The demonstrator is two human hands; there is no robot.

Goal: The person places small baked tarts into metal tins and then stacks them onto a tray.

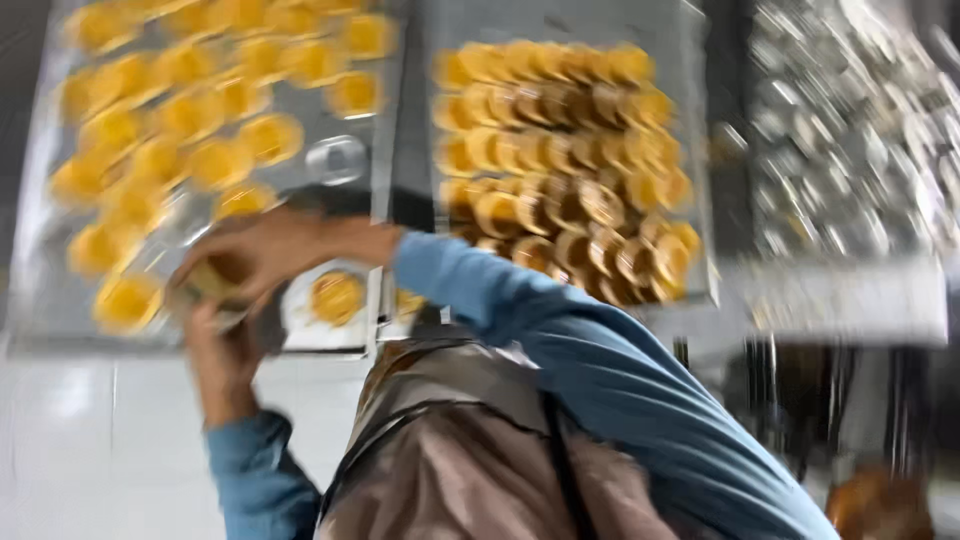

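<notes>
View: pretty blurry shot, looking down past a brown apron [470,470] and blue sleeves.
Left hand [215,345]: lower left of the frame, coming up from below with fingers curled around the underside of a small tart [212,278].
Right hand [275,250]: reaches across from the right, fingers bent over the top of that same tart, so both hands are closed on it.
Tart: sits between the two hands, just above the lower edge of the left tray [40,300]. Too smeared to tell much more.
Left tray: upper left, metal, loose spread of yellow tarts [215,160] with gaps, plus one empty round tin [337,160] near its right edge.
Lone tart [337,297]: just right of the hands, on the tray's lower right corner.
Middle tray [690,150]: top centre, packed tight with overlapping golden shells [565,150].
Right tray [850,300]: upper right, a heap of shiny empty tins [850,130], well apart from the hands.
Surface [90,440]: white, lower left under the arms.
</notes>
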